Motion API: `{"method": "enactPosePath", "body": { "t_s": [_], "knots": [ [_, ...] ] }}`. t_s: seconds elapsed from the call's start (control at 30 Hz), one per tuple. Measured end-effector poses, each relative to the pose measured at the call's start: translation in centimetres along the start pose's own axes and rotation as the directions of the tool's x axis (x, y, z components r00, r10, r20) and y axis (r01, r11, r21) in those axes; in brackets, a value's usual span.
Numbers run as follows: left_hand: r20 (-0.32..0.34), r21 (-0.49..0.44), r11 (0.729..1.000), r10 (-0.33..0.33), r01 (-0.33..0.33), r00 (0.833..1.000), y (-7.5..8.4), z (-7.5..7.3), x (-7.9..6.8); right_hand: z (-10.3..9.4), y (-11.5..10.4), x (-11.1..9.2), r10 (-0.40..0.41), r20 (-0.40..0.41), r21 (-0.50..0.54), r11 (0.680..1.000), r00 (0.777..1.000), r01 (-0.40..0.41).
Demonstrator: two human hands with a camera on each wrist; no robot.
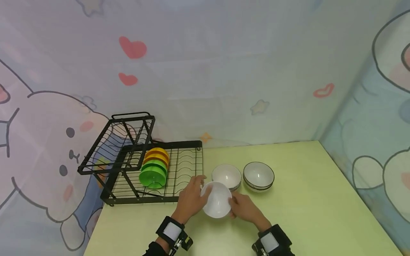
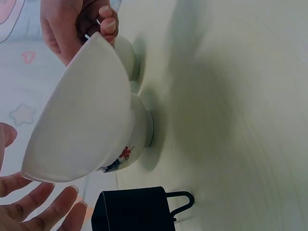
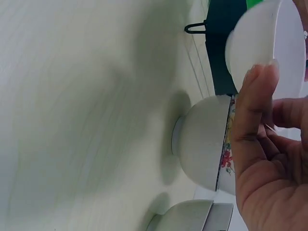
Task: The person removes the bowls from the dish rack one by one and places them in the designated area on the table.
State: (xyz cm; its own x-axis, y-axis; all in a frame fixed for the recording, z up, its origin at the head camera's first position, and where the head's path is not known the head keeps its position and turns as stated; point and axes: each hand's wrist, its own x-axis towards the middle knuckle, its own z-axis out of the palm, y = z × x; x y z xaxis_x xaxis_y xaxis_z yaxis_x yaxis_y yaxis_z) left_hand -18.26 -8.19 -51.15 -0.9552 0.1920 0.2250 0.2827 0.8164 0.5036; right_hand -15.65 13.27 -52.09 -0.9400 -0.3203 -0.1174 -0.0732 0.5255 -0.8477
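Observation:
A plain white bowl (image 1: 218, 203) is held tilted above the front of the table, its inside facing up toward the head camera. My right hand (image 1: 246, 209) pinches its right rim between thumb and fingers. At the opposite side is my left hand (image 1: 192, 196), its fingers (image 2: 60, 204) spread and fairly straight, with fingertips close to the rim in the left wrist view. Just behind stands a white bowl with a floral band (image 3: 202, 142), upright on the table. To its right sits a stack of white bowls (image 1: 258, 175) with dark rims.
A black two-tier dish rack (image 1: 141, 200) stands at the left. Green bowls (image 1: 153, 177) and orange bowls (image 1: 157, 153) stand on edge in its lower tier, with wire slots to their right. Behind the pale yellow table (image 1: 320, 199) hangs a printed backdrop (image 1: 224, 81).

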Motion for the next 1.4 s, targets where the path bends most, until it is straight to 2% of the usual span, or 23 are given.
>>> {"method": "enactPosePath", "body": {
  "t_s": [0.27, 0.57, 0.8, 1.0, 1.13, 1.23, 1.4],
  "knots": [
    [0.006, -0.011, 1.000, 0.003, -0.003, 1.000, -0.5, -0.1, 0.1, 0.0, 0.6, 0.8, 0.040, 0.150, -0.111, 0.994, 0.988, -0.023],
    [-0.008, -0.022, 1.000, -0.005, 0.004, 1.000, -0.8, -0.1, 0.5, 0.9, 1.6, 1.5, 0.087, 0.236, -0.109, 0.992, 0.968, -0.062],
    [-0.031, -0.012, 1.000, 0.013, -0.014, 0.999, -1.3, 0.2, 0.3, 1.9, 1.9, 1.7, 0.070, 0.246, -0.059, 0.997, 0.967, -0.058],
    [-0.024, -0.007, 1.000, 0.031, -0.031, 0.999, -1.6, 0.3, 0.5, 2.1, 1.9, 1.9, 0.067, 0.238, -0.067, 0.996, 0.969, -0.053],
    [-0.027, 0.020, 0.999, 0.043, -0.043, 0.999, -1.8, 0.5, 0.7, 2.0, 2.0, 1.7, 0.075, 0.239, -0.058, 0.996, 0.968, -0.062],
    [-0.055, 0.045, 0.997, 0.072, -0.069, 0.996, -2.0, 0.4, 0.9, 1.8, 2.0, 1.5, 0.079, 0.236, -0.048, 0.996, 0.968, -0.070],
    [-0.096, 0.142, 0.983, 0.135, -0.121, 0.986, -2.9, -0.3, 1.6, 1.2, 1.7, 1.4, 0.088, 0.198, 0.001, 0.996, 0.976, -0.089]
  ]
}}
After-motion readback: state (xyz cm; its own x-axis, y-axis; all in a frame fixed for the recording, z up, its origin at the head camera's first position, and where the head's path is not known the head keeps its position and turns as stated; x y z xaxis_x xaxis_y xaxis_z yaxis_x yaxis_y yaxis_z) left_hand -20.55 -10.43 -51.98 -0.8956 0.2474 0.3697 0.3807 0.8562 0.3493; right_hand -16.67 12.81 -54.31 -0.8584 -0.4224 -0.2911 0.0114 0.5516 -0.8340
